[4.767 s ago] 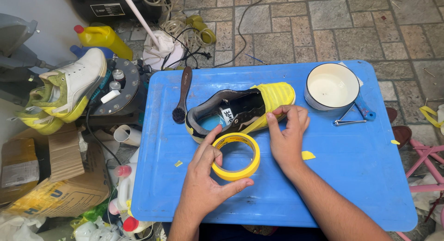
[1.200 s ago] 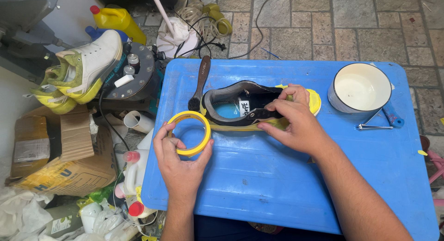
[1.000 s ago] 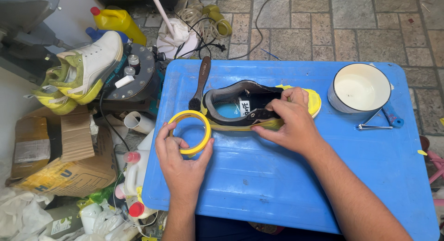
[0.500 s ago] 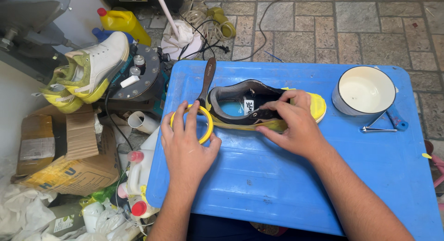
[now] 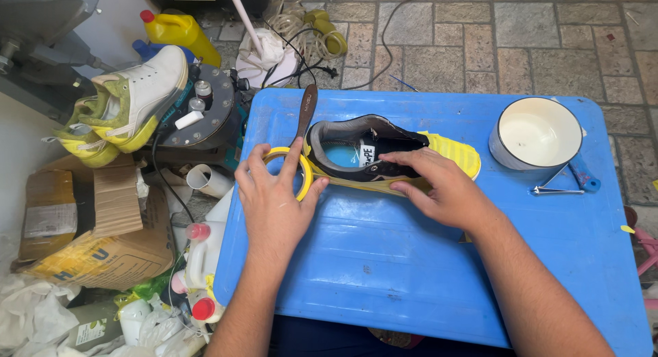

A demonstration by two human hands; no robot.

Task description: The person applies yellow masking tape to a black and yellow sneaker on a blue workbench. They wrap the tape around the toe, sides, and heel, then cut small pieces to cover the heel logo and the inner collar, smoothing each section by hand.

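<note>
Left hand (image 5: 274,203) fingers curled round yellow masking-tape roll (image 5: 288,172), gripping it. Right hand (image 5: 439,189) fingers spread flat, pressing dark tape-wrapped shoe (image 5: 384,155) near far edge of blue plastic surface (image 5: 384,261).

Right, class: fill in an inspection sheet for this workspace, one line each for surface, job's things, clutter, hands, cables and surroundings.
Surface: blue plastic table, scuffed, on a stone-paved floor.
Job's things: dark shoe with yellow tape over its toe and sole edge; yellow tape roll at its heel.
Clutter: brush, white bowl, metal clippers and a blue-handled tool on the table.
Hands: left hand holds the tape roll; right hand lies on the shoe's side, grip not closed.
Cables: black cords trail over the floor behind the table.
Surroundings: white sneaker, yellow jug, cardboard boxes and bottles at left.
</note>
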